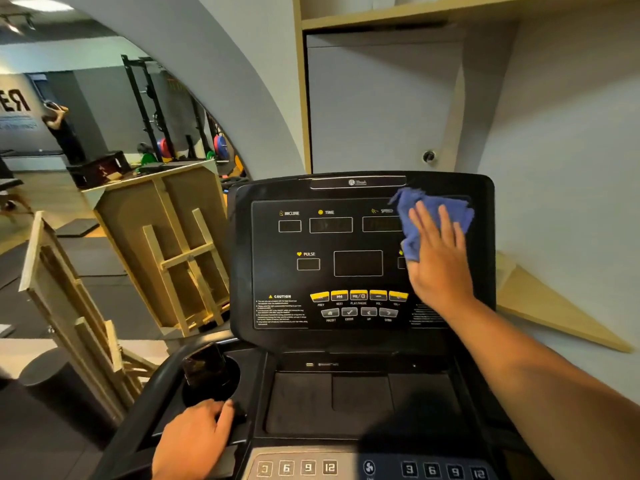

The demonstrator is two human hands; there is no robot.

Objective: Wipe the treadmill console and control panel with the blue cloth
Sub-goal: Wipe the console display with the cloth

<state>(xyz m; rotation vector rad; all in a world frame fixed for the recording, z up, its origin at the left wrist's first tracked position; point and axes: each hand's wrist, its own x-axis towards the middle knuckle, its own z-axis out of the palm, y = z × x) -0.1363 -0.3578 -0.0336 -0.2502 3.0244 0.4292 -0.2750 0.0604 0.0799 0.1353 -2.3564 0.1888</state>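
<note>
The fingers [429,223] of the right hand [438,258] are lying flat and spread, not curled, pressing the blue cloth [433,209] against the upper right part of the treadmill console [360,258]. The palm is pinning the cloth more than gripping it, likely so that a broad patch of fabric is rubbing the glossy face at once. The cloth is bunching out beyond the fingertips toward the far edge and is covering part of the speed readout and a small window on the right. The arm is reaching in from the near right, crossing the lower right corner of the console.

The left hand [194,434] is resting near left on the treadmill's handrail area, fingers curled over a dark edge beside the cup holder [211,379]; whether they are clenching it or only resting cannot be told. It is probably steadying the body while the other arm is stretching forward.

The cup holder is holding a dark, flat object, leaning upright; it looks like a phone, though that is uncertain. The shallow tray [360,403] below the console is holding nothing visible.

The control panel [374,467] with numbered keys is sitting at the near edge, with no cloth on it, so much wiping seems left.
</note>
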